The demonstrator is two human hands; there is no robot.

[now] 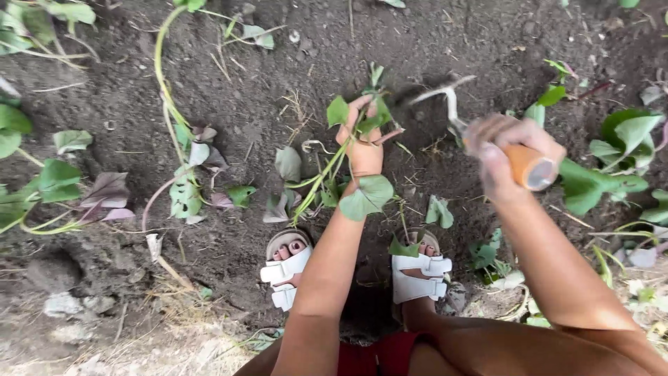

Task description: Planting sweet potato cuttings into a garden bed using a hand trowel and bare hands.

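Note:
My left hand (362, 143) grips a bunch of green vine cuttings (327, 174) with heart-shaped leaves, holding them down against the dark soil (278, 90). My right hand (511, 157) is closed around the orange handle (525, 165) of a small hand hoe. Its metal blade (435, 92) is blurred and hangs just above the soil, right of the cuttings. My feet in white sandals (289, 268) stand on the soil below both hands.
More vines and leaves lie on the ground at left (184, 188) and far left (49, 181). Leafy green plants (619, 153) grow at the right edge. Dry grass and small stones (69, 306) sit at lower left.

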